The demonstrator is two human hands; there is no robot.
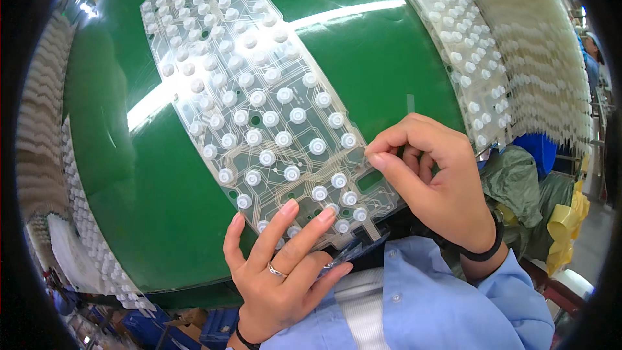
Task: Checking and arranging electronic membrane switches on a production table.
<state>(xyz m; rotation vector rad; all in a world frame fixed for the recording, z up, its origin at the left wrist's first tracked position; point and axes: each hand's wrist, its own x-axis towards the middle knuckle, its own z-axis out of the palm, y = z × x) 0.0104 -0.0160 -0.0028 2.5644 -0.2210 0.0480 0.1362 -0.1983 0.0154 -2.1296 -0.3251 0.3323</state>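
Note:
A clear keyboard membrane sheet dotted with several white rubber domes lies diagonally on the green belt. My left hand rests flat with its fingers spread on the sheet's near end, pressing it down; a ring sits on one finger. My right hand hovers at the sheet's right edge, thumb and forefinger pinched together at the sheet's border. Whether a small dome sits in that pinch cannot be told.
Stacks of similar dome sheets pile up at the right of the belt, and more stacks line the left. A person in blue stands far right. Blue crates sit below.

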